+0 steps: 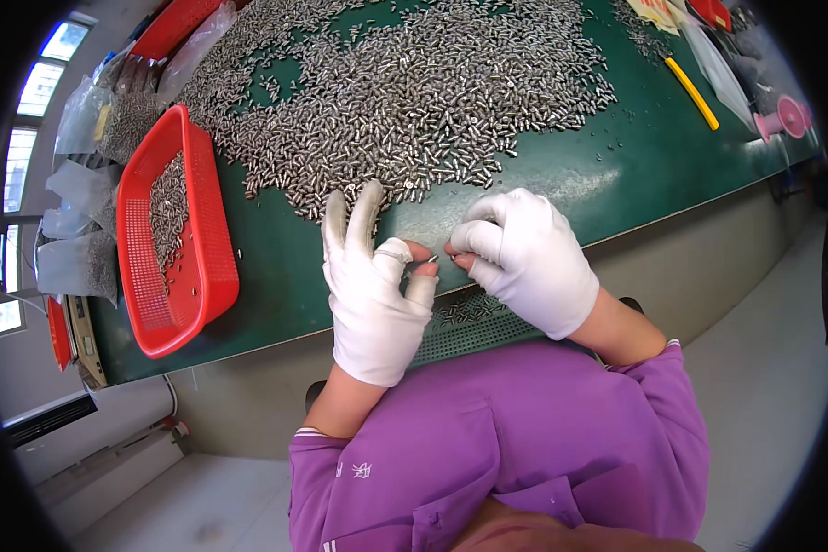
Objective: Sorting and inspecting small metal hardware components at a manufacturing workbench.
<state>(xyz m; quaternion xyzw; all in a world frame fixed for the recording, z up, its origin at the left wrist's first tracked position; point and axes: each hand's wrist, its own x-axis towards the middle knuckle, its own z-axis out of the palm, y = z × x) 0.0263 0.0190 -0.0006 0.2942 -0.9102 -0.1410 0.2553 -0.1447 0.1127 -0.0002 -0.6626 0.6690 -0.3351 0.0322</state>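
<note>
White gloves with bare thumb and index tips cover both hands. My left hand pinches a small silvery metal pin between thumb and index finger, its other fingers stretched toward the pile. Just to the right, my right hand is closed in a pinch, with a tiny metal piece partly showing at its fingertips; its kind is too small to tell. The two pinches face each other, a short gap apart, above the near edge of the green table. Beyond them spreads a large pile of small metal pins.
At left stands a red plastic basket with some pins inside. Below the table edge, a green perforated tray holds more pins. A yellow-handled tool and a pink spool-like object lie at right. Filled clear bags sit far left.
</note>
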